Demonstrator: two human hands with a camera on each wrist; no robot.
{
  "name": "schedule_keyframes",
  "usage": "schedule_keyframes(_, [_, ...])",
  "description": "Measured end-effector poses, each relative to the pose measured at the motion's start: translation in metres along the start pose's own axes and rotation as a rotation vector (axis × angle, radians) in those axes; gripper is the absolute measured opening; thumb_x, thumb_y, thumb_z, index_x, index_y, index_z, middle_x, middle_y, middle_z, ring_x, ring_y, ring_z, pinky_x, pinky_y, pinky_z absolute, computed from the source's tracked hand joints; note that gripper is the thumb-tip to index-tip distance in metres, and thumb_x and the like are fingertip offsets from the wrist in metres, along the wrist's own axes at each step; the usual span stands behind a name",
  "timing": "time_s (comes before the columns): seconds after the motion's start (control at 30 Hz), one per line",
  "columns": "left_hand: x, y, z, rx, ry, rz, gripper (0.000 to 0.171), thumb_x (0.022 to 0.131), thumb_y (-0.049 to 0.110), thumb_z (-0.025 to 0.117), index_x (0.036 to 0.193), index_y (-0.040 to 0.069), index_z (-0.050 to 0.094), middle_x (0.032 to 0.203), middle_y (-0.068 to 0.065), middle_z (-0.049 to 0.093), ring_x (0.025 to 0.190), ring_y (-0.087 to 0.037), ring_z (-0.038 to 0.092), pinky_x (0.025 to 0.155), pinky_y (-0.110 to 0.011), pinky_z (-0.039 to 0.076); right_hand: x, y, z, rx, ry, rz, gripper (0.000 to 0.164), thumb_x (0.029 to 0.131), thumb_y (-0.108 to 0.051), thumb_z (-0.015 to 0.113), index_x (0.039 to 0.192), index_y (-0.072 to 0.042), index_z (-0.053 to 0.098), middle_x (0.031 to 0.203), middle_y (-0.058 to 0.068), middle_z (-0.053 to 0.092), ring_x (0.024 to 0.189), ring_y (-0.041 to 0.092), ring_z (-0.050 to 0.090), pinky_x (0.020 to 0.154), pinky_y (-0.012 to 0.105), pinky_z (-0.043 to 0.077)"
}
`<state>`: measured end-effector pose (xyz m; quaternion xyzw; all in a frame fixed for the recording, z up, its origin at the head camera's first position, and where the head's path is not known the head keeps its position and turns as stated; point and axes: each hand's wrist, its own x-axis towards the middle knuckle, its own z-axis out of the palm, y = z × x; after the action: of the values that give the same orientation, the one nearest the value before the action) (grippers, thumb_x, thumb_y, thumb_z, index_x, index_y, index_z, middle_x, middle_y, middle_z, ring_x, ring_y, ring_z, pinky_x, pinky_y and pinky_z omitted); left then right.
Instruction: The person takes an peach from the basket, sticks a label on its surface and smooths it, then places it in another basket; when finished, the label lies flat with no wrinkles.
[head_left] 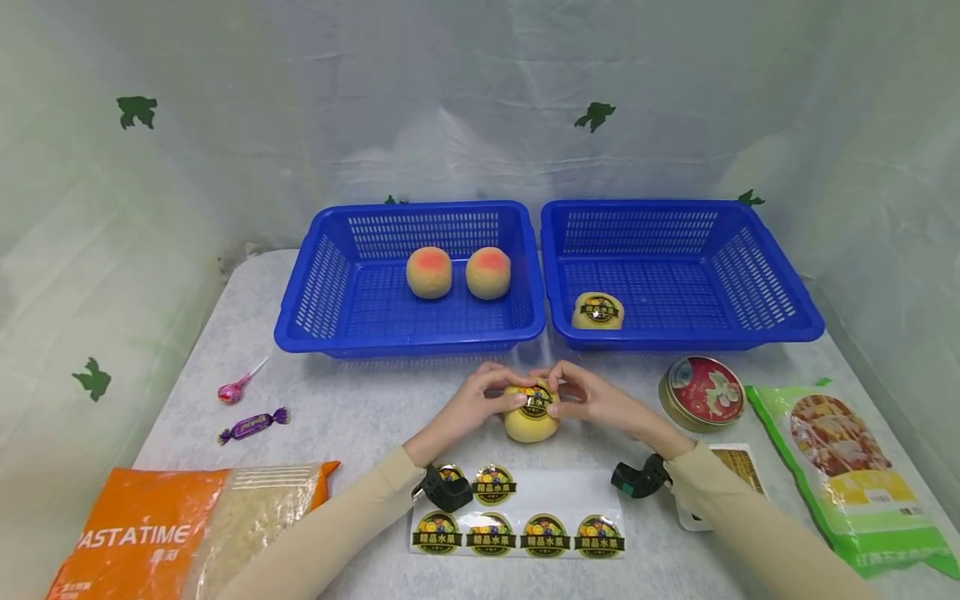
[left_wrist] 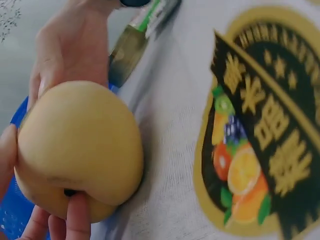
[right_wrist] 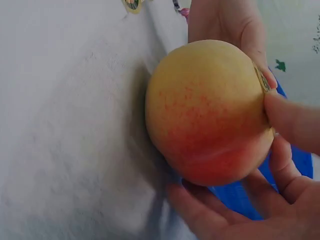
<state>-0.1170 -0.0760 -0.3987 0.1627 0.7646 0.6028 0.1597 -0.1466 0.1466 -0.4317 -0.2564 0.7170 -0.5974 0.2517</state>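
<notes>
Between both hands sits a yellow peach with a red blush, on the table in front of the baskets. A round black-and-gold fruit sticker lies on its upper side. My left hand grips the peach from the left, its thumb at the sticker's edge. From the right, my right hand holds it, thumb and fingers at the sticker's other edge. In the right wrist view the blushed side of the peach faces the camera. A sheet of stickers lies just nearer than the hands.
The left blue basket holds two peaches; the right blue basket holds one stickered peach. A round tin and green food bag lie right. A lollipop, wrapped candy and orange pasta bag lie left.
</notes>
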Motion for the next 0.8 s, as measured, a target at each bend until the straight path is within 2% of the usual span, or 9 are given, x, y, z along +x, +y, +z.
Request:
schedule_keyframes(0.1, [0.001,-0.003,0.002,0.004,0.032,0.005,0.023,0.085,0.008,0.061,0.105,-0.003,0.062,0.105,-0.013,0.047,0.105,-0.030,0.043,0.093,-0.046,0.035,-0.001,0.000,0.002,0.012,-0.016,0.017,0.028,0.083,-0.014,0.065,0.092,-0.003,0.041,0.135,0.012,0.039,0.122,0.030,0.039,0.097,0.047,0.031])
schedule_keyframes(0.23, [0.006,-0.019,0.006,0.034,0.067,0.026,0.018,0.083,0.012,0.064,0.099,0.002,0.064,0.102,-0.010,0.047,0.101,-0.027,0.044,0.092,-0.046,0.036,0.000,0.000,0.005,-0.001,0.022,-0.009,0.032,0.079,-0.012,0.070,0.088,-0.003,0.041,0.132,0.013,0.042,0.119,0.029,0.042,0.097,0.044,0.033])
schedule_keyframes(0.33, [0.008,-0.031,0.006,0.039,0.059,0.030,0.018,0.082,0.015,0.067,0.097,0.007,0.064,0.102,-0.007,0.045,0.100,-0.023,0.044,0.091,-0.044,0.038,0.001,0.000,0.006,-0.009,0.034,-0.036,0.031,0.077,-0.011,0.071,0.085,-0.003,0.042,0.130,0.014,0.045,0.118,0.029,0.043,0.096,0.044,0.035])
schedule_keyframes(0.47, [0.008,-0.033,0.006,0.036,0.019,0.034,0.026,0.077,0.019,0.072,0.099,0.012,0.062,0.105,-0.006,0.041,0.099,-0.021,0.044,0.083,-0.037,0.045,0.001,0.000,0.005,-0.012,0.015,-0.030,0.029,0.078,-0.011,0.070,0.084,-0.003,0.043,0.130,0.012,0.045,0.118,0.028,0.043,0.094,0.044,0.037])
schedule_keyframes(0.57, [0.008,-0.034,0.007,0.043,0.016,0.035,0.030,0.074,0.021,0.075,0.098,0.012,0.061,0.107,-0.009,0.039,0.098,-0.022,0.045,0.077,-0.031,0.047,0.002,0.001,0.002,0.011,-0.014,-0.011,0.026,0.080,-0.009,0.067,0.087,-0.002,0.042,0.132,0.012,0.043,0.119,0.030,0.041,0.093,0.044,0.036])
schedule_keyframes(0.73, [0.009,-0.035,0.007,0.058,0.038,0.017,0.027,0.075,0.022,0.074,0.096,0.013,0.061,0.106,-0.010,0.041,0.098,-0.024,0.046,0.078,-0.032,0.046,0.004,0.004,-0.001,0.063,-0.026,-0.009,0.025,0.080,-0.007,0.066,0.089,0.000,0.044,0.133,0.016,0.042,0.117,0.035,0.042,0.090,0.044,0.039])
schedule_keyframes(0.8, [0.008,-0.033,0.005,0.029,0.026,-0.001,0.023,0.079,0.022,0.070,0.098,0.013,0.062,0.107,-0.009,0.042,0.099,-0.023,0.047,0.080,-0.035,0.045,0.004,0.005,-0.001,0.073,-0.030,-0.008,0.025,0.080,-0.007,0.066,0.089,0.000,0.044,0.133,0.016,0.042,0.117,0.034,0.042,0.090,0.044,0.038])
